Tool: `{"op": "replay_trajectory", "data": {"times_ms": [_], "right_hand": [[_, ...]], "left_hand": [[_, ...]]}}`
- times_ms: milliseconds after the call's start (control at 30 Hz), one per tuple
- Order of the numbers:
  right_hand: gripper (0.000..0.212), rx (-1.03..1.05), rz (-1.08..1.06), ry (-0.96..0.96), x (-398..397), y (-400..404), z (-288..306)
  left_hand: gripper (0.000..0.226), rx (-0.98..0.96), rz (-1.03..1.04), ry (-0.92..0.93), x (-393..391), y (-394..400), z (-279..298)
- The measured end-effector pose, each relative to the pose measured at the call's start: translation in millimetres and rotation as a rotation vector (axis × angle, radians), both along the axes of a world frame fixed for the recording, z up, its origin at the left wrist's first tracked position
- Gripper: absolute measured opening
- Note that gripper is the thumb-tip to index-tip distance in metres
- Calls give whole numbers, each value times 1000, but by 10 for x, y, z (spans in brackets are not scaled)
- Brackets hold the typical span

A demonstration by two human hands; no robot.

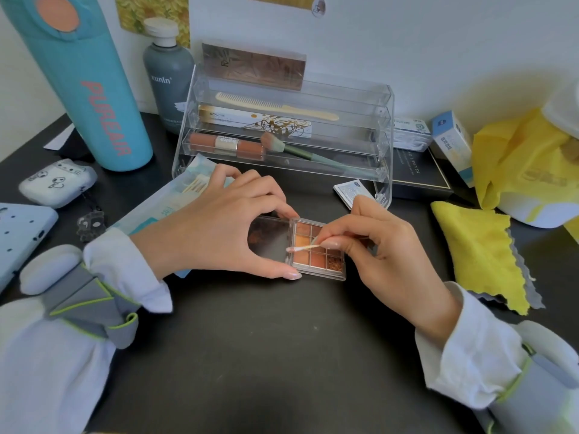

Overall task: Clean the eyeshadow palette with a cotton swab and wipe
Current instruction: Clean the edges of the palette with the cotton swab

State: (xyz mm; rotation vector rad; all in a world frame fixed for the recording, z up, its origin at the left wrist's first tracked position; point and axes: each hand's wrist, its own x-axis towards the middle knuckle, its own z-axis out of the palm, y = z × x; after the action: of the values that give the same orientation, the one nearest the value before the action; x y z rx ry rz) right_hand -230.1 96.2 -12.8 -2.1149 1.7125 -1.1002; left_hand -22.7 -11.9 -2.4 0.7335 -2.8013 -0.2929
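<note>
On my feed I see a tall teal plastic bottle (91, 86) at the back left of the black tabletop (250, 355), a grey bottle (167, 76) beside it, and a clear acrylic tiered organiser (383, 126) holding a cream comb (275, 106) and a green-handled makeup brush (294, 148). A yellow cloth (482, 252) lies at the right.
</note>
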Motion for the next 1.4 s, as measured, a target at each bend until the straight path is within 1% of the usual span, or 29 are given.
{"op": "replay_trajectory", "data": {"times_ms": [100, 267, 467, 700, 967, 1133, 1300, 1400], "right_hand": [[14, 11, -22, -4, -4, -12, -1], [14, 13, 35, 24, 0, 24, 9], [15, 47, 51, -3, -22, 33, -3], [12, 8, 84, 26, -28, 49, -1], [14, -26, 21, 9, -61, 57, 4], [13, 8, 55, 34, -67, 50, -12], [12, 25, 69, 10, -50, 55, -10], [12, 39, 5, -29, -110, 52, 16]], "left_hand": [[74, -7, -4, 2, 0, 1, -3], [74, -13, -9, 1, 0, 6, -1], [75, -71, -17, -1, -7, 22, -7], [74, -93, -21, 11, 2, 26, -5], [74, -105, -30, 4, 7, 29, -4], [73, -111, -33, 14, 3, 38, -8], [74, -101, -30, 7, 3, 34, -4], [75, -93, -32, 0, 6, 27, 2]]}}
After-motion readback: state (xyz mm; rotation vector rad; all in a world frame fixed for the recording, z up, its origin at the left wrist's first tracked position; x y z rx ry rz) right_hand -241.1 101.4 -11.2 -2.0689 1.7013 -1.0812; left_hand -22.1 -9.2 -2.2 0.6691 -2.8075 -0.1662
